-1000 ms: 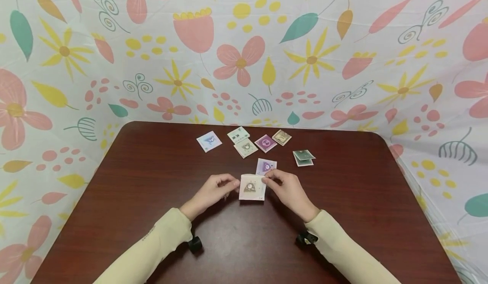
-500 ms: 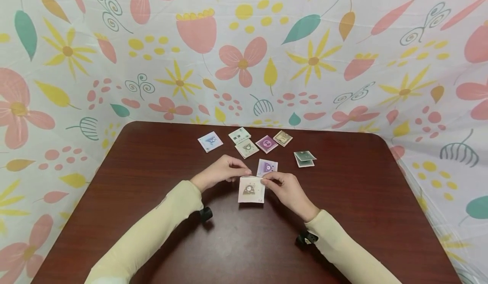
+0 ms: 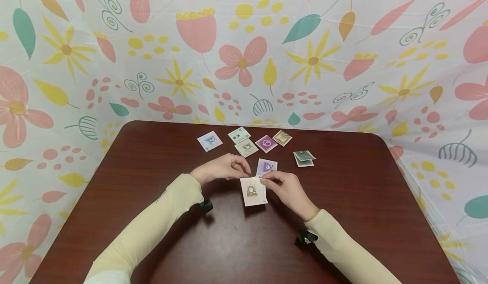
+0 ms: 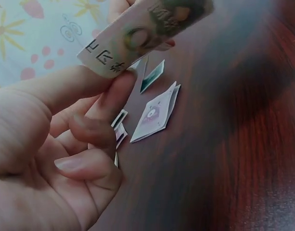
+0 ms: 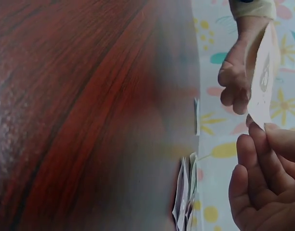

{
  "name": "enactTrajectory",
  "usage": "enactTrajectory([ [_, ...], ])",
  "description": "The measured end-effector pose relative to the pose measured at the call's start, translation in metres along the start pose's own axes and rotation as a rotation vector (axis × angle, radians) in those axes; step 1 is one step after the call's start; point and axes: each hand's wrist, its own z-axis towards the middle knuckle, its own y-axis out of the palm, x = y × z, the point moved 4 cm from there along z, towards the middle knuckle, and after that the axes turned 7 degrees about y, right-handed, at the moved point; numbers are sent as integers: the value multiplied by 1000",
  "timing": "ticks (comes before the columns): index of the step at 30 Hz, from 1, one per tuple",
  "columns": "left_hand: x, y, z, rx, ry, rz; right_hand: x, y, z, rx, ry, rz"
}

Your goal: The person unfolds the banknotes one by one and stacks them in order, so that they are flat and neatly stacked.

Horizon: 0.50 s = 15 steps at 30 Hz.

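A folded square paper note [image 3: 253,192] with a small brown cartoon figure is held above the table. My right hand [image 3: 289,190] pinches its upper right corner between thumb and finger. At the upper left corner, my left hand [image 3: 221,168] pinches it with the fingertips. From the left wrist view, the note's other side [image 4: 142,38] carries a portrait and dark characters. The right wrist view shows the note [image 5: 263,82] edge-on, with the left fingers curled behind it. Just beyond my hands lies a purple folded note [image 3: 267,165], partly covered by the right fingers.
Farther back on the dark wooden table [image 3: 228,250] lie several folded notes: a blue one [image 3: 209,141], a pale green one [image 3: 239,135], a beige one [image 3: 246,147], a magenta one [image 3: 266,143] and a tan one [image 3: 282,137]. A half-open dark green note [image 3: 304,158] stands right.
My left hand has moved from the note's left side up to its upper left corner. The note has tilted slightly, its lower edge nearer me. My right hand keeps its pinch.
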Motion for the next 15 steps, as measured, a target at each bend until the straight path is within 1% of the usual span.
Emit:
enactTrajectory([
  [3, -3, -1, -2, 23, 3, -18, 1, -3, 0, 24, 2, 5],
  [7, -4, -1, -8, 54, 16, -27, 0, -8, -1, 36, 9, 16],
  [10, -4, -1, -12, 48, 28, -35, -2, -12, -1, 37, 20, 21],
  [15, -4, -1, -18, 17, 42, -62, 1, -18, -3, 54, 39, 29],
])
